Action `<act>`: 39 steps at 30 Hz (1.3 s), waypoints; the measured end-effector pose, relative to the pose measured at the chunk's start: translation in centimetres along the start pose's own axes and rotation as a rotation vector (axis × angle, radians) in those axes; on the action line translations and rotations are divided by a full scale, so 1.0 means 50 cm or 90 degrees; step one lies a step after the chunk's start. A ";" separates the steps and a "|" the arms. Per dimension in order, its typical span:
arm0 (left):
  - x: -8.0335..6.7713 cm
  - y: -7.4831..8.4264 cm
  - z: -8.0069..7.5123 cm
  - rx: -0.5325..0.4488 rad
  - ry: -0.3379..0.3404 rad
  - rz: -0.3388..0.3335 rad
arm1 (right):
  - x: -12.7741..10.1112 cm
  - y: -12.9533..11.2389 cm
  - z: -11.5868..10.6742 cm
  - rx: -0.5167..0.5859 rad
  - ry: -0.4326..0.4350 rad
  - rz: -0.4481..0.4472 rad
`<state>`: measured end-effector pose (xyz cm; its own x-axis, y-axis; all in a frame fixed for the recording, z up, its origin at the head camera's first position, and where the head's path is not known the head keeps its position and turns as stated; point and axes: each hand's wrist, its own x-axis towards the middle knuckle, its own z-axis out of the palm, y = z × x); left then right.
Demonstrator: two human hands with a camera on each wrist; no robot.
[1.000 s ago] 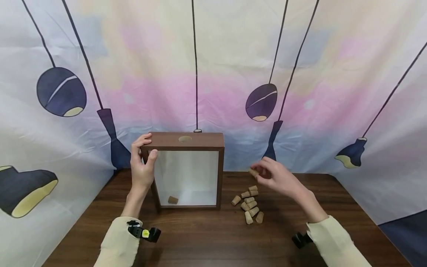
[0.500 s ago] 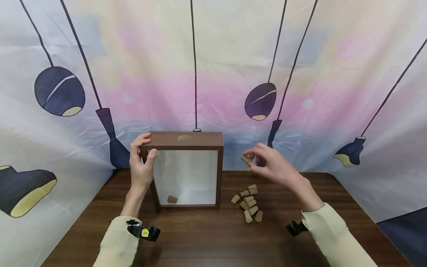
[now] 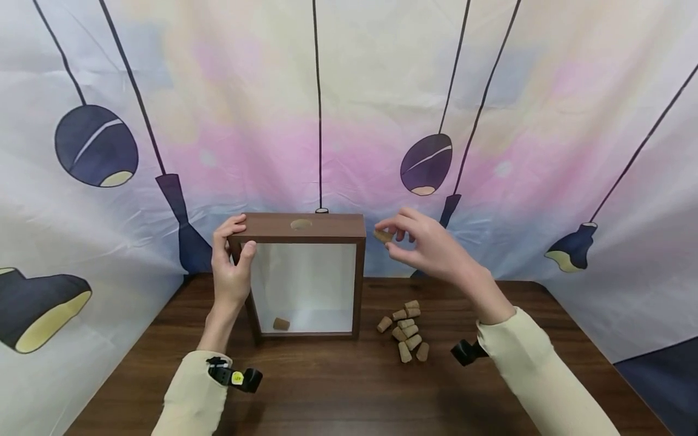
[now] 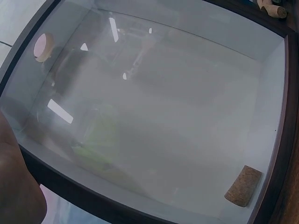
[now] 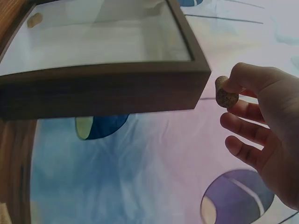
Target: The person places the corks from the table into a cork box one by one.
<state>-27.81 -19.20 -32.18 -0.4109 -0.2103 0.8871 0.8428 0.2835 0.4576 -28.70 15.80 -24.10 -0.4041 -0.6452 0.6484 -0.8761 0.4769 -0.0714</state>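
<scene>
the left hand (image 3: 231, 266) grips the upper left corner of the shadow box (image 3: 303, 275), fingers curled over the top edge and the thumb pressed on the front of the frame. the box stands upright near the back edge of the surface (image 3: 327, 387), left of centre, its glass front facing the person. there is a round hole (image 3: 301, 224) in the top panel. the right hand (image 3: 431, 245) is up in the air just beside the box's upper right corner, its grip closed on a cork (image 3: 382, 236), pinched between thumb and fingertips, the other fingers loosely spread. the cork is level with the top of the box and not touching it.

the head view lays out the whole scene: one cork inside (image 3: 281, 324) lying on the box floor towards its left side, and a pile of corks (image 3: 406, 330) on the surface just right of the box. the left wrist view gives only the glass up close, with the inner cork (image 4: 243, 185) at the bottom and the hole seen from within, plus a bit of the hand at the frame. the right wrist view looks up from under the box's corner (image 5: 196, 79) and shows the pinch plainly: the cork (image 5: 226, 93) gripped at the fingertips, clear of the wood.
</scene>
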 end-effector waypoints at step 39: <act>0.006 0.002 -0.002 0.004 0.001 0.002 | 0.221 -0.088 0.080 0.000 -0.169 -0.012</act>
<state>-27.79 -19.33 -31.88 -0.4080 -0.2104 0.8884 0.8418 0.2900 0.4553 -30.36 4.17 -19.64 -0.4423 -0.7881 0.4281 -0.8843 0.4627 -0.0617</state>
